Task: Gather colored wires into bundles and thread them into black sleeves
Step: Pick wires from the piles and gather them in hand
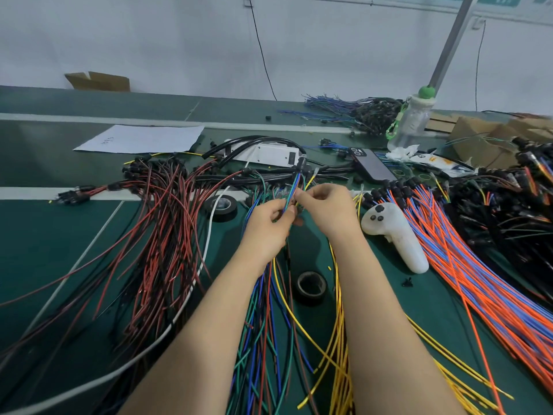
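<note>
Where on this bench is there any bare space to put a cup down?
Bare green mat lies at the left, beside the red and black wires, and behind the paper sheet. The centre and the right, under orange and blue wires, are crowded.

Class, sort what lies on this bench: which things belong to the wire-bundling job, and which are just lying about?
Job: left hand, right hand, coloured wires both grip, yellow wires.
Lying about: phone, water bottle, white controller, sheet of paper, cardboard box.
</note>
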`<state>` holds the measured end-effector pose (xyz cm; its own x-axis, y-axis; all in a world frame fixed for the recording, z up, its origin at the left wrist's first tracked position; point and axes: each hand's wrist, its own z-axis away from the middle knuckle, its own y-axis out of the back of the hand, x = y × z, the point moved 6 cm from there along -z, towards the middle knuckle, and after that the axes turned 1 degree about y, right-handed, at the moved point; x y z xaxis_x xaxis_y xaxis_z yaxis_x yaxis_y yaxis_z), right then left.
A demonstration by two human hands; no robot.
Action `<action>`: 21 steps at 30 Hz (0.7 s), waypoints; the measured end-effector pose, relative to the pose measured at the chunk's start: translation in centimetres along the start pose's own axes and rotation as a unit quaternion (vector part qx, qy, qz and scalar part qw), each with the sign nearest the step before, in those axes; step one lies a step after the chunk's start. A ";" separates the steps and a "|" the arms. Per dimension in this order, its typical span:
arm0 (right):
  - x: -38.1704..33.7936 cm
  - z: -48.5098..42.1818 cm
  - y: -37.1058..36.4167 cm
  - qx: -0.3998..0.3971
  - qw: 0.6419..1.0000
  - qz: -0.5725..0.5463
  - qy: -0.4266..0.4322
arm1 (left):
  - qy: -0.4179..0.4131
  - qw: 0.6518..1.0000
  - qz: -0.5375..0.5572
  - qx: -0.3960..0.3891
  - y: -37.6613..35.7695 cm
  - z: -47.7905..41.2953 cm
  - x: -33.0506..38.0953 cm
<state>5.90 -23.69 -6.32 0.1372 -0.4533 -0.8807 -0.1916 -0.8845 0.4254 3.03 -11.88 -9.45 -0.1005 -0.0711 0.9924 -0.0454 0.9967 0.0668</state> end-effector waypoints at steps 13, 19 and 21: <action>-0.6 0.2 0.3 0.001 0.999 -0.032 0.040 | 0.132 0.975 0.179 0.009 0.2 0.3 -0.5; -0.8 0.5 0.1 -0.024 0.998 -0.039 0.038 | 0.182 0.962 0.200 -0.045 -0.4 0.5 -0.6; -1.2 0.7 -0.1 -0.069 0.996 -0.037 0.041 | 0.211 0.948 0.218 -0.095 -0.8 0.8 -0.5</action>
<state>5.06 -22.93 -5.43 0.2256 -0.3891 -0.8931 -0.0444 -0.9199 0.3895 2.36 -12.63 -10.11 0.3397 0.3315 0.8802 0.0923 0.9196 -0.3820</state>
